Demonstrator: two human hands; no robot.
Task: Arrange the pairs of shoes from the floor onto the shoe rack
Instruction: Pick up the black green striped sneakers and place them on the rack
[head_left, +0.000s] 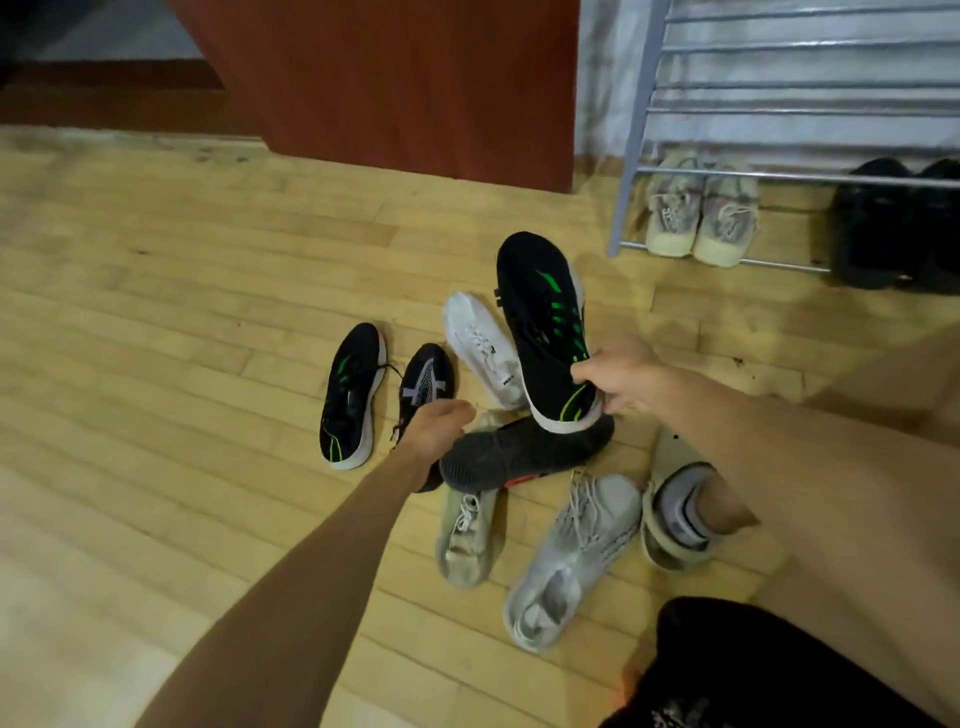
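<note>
Closest to me, at five o'clock, black shorts (753, 670) fill the corner. I sweep from nine o'clock across the wooden floor (156, 312). One green-striped shoe (347, 397) lies sole down on the boards, just beside a purple-marked shoe (427, 382). My left hand (435, 428) is over the heel of that second one with its fingers curled downward, and I cannot tell whether they grip anything. Next come a white shoe (480, 345) and a dark grey shoe (524, 454) lying crosswise in the heap.

At centre my right hand (621, 382) has its fingers wrapped round the heel of the lifted green-striped shoe (543, 317), which is off the floor with its toe towards twelve o'clock. I judge this trainer to be light, with a soft, yielding mesh upper and a springy foam sole. The heel collar looks the firmest place to take hold, and the mate at nine o'clock should lift the same way. Its loose laces may drag.

At two o'clock stands the shoe rack (631, 171). On its lowest rails sit a beige pair (701, 218) and, further right, a black pair (898, 228).
</note>
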